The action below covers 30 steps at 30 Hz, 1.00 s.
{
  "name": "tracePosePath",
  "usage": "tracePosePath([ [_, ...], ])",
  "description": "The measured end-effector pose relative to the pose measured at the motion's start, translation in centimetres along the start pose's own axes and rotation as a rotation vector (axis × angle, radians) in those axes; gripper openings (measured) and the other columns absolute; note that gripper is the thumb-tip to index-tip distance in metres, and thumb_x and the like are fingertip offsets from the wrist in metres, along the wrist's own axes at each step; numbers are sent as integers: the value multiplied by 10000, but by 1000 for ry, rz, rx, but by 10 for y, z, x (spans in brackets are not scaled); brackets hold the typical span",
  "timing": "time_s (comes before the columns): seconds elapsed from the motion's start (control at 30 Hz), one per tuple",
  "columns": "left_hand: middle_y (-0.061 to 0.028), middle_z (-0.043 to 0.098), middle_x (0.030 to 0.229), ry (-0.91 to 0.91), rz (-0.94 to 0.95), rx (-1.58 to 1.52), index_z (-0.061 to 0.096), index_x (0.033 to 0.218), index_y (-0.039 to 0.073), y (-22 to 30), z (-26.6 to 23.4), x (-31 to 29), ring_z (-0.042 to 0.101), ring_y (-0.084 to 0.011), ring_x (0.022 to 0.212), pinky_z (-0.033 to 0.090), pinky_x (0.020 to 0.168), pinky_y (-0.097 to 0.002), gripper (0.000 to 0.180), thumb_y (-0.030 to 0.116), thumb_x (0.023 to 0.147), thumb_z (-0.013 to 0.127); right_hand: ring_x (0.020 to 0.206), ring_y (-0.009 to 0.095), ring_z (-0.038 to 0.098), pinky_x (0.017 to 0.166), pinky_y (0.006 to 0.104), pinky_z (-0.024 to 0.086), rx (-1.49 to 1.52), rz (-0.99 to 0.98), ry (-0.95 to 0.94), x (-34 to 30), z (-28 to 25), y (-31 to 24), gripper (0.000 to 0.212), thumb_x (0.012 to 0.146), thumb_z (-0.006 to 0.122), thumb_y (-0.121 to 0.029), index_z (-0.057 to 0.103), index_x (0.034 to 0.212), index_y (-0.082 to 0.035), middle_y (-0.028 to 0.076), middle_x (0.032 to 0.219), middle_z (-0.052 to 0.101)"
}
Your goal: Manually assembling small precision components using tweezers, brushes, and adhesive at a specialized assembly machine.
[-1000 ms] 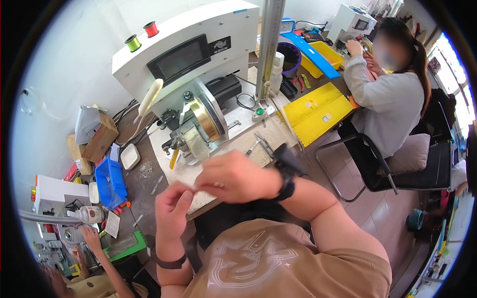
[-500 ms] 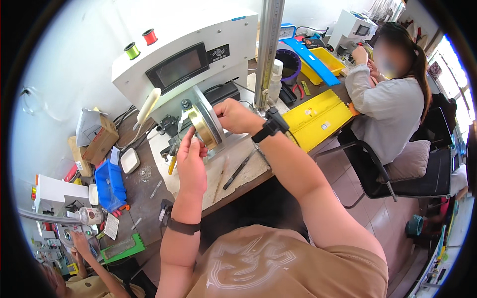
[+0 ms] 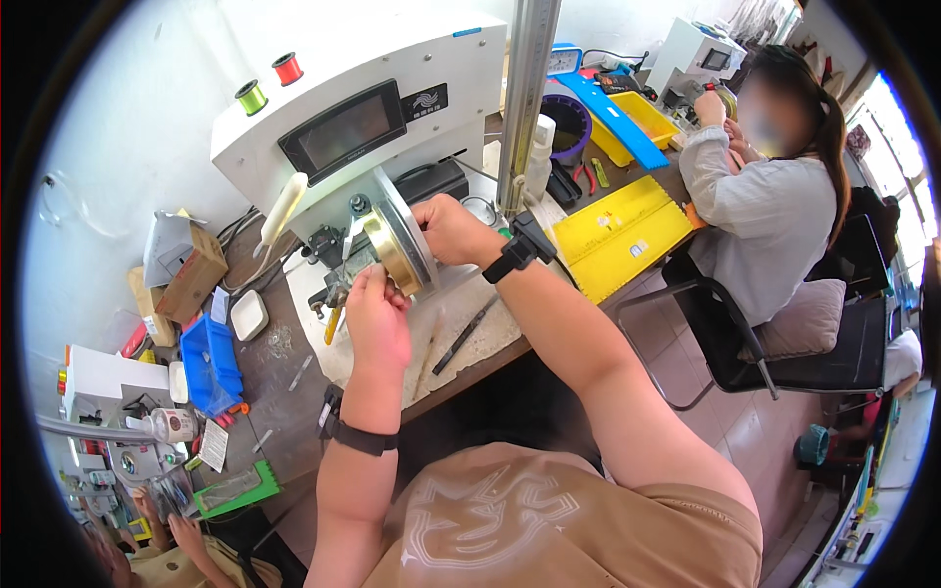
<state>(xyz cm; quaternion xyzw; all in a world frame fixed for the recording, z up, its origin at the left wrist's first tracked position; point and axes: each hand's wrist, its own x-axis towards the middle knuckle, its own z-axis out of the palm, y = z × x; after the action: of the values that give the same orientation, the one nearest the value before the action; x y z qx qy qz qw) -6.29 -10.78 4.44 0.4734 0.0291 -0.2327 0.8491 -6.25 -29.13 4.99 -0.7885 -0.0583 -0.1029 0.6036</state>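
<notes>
A white bench machine (image 3: 245, 167) with a dark screen (image 3: 343, 130) stands before me. On its front sits a brass-coloured drum (image 3: 389, 249) with a pale metal disc (image 3: 410, 230) along its right side. My left hand (image 3: 378, 312) is closed at the drum's lower left, thumb and fingers pinched together; anything between them is too small to make out. Against the disc's right side is my right hand (image 3: 453, 231), fingers curled in and their tips partly hidden. A white-handled lever (image 3: 284, 209) rises left of the drum. Below lies a yellow-handled tool (image 3: 333, 324).
Green (image 3: 251, 97) and red thread spools (image 3: 286, 69) top the machine. A metal post (image 3: 525, 108) stands to its right, near a yellow board (image 3: 622, 240). A blue bin (image 3: 211, 363) is at left. Co-workers sit at right (image 3: 765, 196) and lower left (image 3: 186, 559).
My left hand's raised index finger has come down into a pinch, slightly lower on the drum. My right hand stays at the disc. The whole view has shifted slightly.
</notes>
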Motion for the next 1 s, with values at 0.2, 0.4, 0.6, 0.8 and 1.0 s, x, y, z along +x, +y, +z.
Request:
tracePosePath([
  [0.2, 40, 455, 717, -30, 332, 291, 607, 964, 35, 7, -70, -53, 415, -61, 642, 328, 585, -243, 174, 193, 1034, 585, 822, 191, 632, 778, 312, 515, -598, -375, 456, -59, -12, -30, 207, 854, 726, -47, 739, 1060, -34, 98, 913, 691],
  [0.4, 51, 490, 762, 174, 445, 664, 610, 961, 22, 25, -157, -69, 438, -64, 683, 355, 622, -224, 180, 180, 1041, 579, 1025, 318, 599, 981, 534, 436, 771, -707, -70, -126, 25, -137, 320, 848, 698, -17, 627, 1158, -52, 130, 1089, 653],
  [0.6, -96, 594, 821, -3, 640, 1231, 651, 980, 1, 36, -163, -93, 570, -208, 703, 467, 647, -311, 99, 96, 958, 636, 1125, 390, 600, 981, 501, 480, 466, -621, -592, -132, 108, -153, 471, 851, 696, -78, 616, 1309, -2, 203, 1302, 611],
  [0.8, -139, 534, 1137, -252, 537, 72, 554, 1169, -11, 42, -164, -155, 561, -226, 1009, 473, 920, -359, 313, 262, 1023, 516, 747, 360, 645, 653, 439, 502, -354, -51, -385, -124, 173, -121, 316, 858, 783, -322, 675, 881, -27, 147, 793, 664],
  [1.0, -198, 538, 1156, -412, 399, -221, 516, 1170, -12, 67, -179, -189, 624, -286, 1006, 546, 861, -422, 475, 442, 1056, 437, 740, 333, 673, 652, 419, 521, 439, 201, -378, -141, 274, -89, 288, 875, 754, -379, 698, 873, -96, 125, 784, 676],
])
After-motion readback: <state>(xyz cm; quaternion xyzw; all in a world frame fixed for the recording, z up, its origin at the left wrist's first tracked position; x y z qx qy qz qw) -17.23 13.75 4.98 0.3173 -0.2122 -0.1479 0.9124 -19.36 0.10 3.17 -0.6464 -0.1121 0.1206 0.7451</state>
